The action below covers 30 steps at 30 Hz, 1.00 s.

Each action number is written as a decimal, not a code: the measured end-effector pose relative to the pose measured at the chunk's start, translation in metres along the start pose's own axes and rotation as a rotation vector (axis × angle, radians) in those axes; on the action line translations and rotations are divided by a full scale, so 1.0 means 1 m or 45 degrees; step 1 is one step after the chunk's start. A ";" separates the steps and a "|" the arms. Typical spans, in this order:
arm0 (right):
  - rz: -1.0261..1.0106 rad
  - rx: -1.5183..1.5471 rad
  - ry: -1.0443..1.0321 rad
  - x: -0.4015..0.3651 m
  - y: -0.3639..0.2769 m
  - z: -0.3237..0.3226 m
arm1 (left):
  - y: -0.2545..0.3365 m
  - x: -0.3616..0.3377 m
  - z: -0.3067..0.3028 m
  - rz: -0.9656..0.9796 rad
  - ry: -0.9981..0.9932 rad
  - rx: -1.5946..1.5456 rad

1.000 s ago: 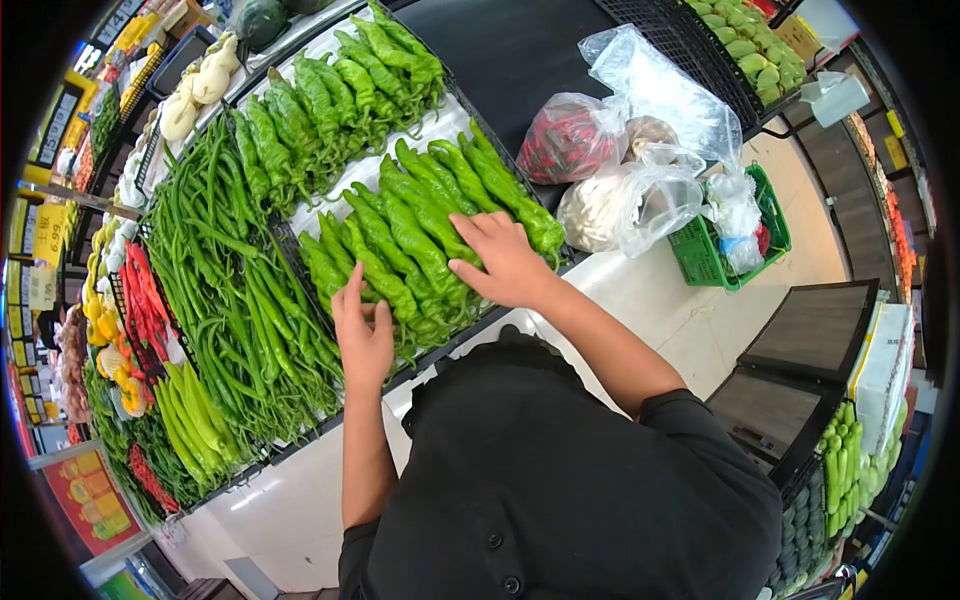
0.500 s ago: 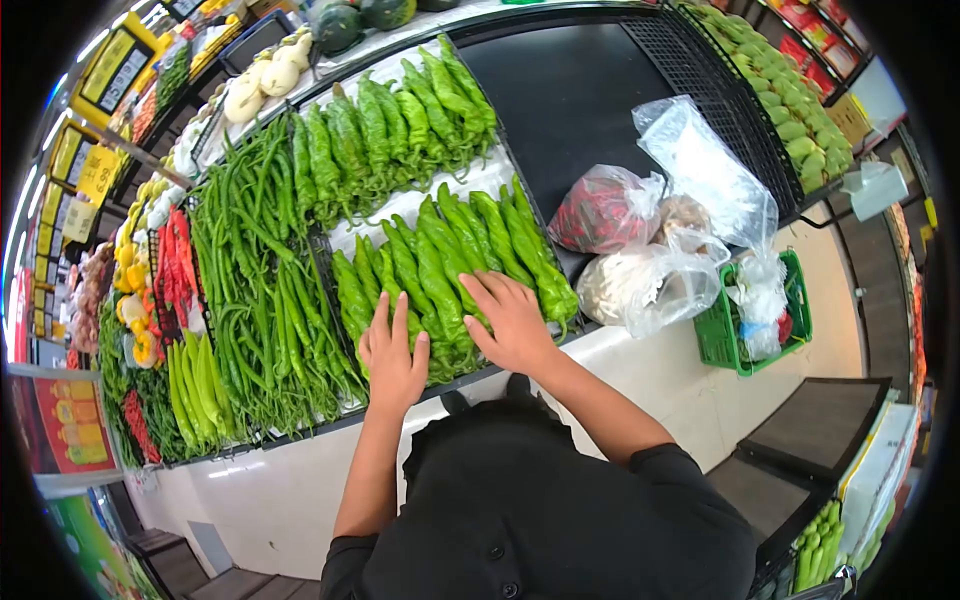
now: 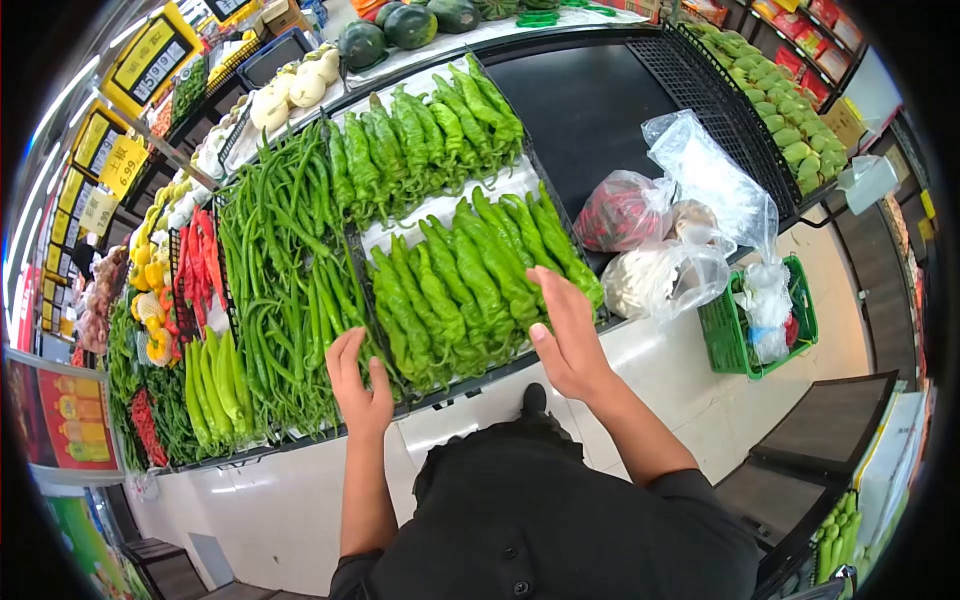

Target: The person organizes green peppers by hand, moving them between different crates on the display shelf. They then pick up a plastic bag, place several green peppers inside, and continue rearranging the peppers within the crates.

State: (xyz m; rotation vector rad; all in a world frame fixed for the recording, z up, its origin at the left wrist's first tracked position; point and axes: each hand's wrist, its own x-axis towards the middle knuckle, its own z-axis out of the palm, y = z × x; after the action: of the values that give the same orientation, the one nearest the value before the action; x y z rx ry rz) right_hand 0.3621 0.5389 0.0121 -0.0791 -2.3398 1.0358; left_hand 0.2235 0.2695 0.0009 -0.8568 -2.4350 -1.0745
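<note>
Wrinkled green peppers (image 3: 470, 275) lie side by side in a front row, tips pointing away from me. My left hand (image 3: 358, 385) is at the row's lower left corner, thumb and fingers apart, holding nothing. Next to it are long thin green chilies (image 3: 290, 320) heaped on the left. My right hand (image 3: 570, 340) is over the row's right front edge, its thumb spread from the fingers and its palm turned inward. A second row of wrinkled peppers (image 3: 420, 135) lies farther back, with white lining (image 3: 400, 232) showing between the rows.
Clear plastic bags (image 3: 665, 280) with produce sit on the black display (image 3: 580, 100) at right. A green basket (image 3: 735, 345) stands below them on the floor. Red chilies (image 3: 205, 258) and light green peppers (image 3: 215, 385) are at left; watermelons (image 3: 410, 27) are at the back.
Both hands have come off the front row of peppers and moved apart, the left to the left and the right to the right. The view has shifted slightly.
</note>
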 end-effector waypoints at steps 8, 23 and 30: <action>-0.069 0.081 -0.088 -0.041 -0.091 0.102 | -0.075 -0.074 -0.090 -0.037 0.211 -0.287; 0.073 -0.170 -0.472 -0.050 -0.179 0.215 | -0.163 -0.167 -0.206 -0.368 0.325 -0.582; 0.157 -0.176 -0.446 -0.022 -0.137 0.223 | -0.178 -0.148 -0.210 -0.315 0.306 -0.262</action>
State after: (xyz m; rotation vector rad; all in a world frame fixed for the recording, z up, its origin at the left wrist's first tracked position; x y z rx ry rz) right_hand 0.2864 0.2896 -0.0228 -0.1031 -2.7535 1.0106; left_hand 0.2347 -0.0409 -0.0365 -0.4561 -2.2961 -1.4465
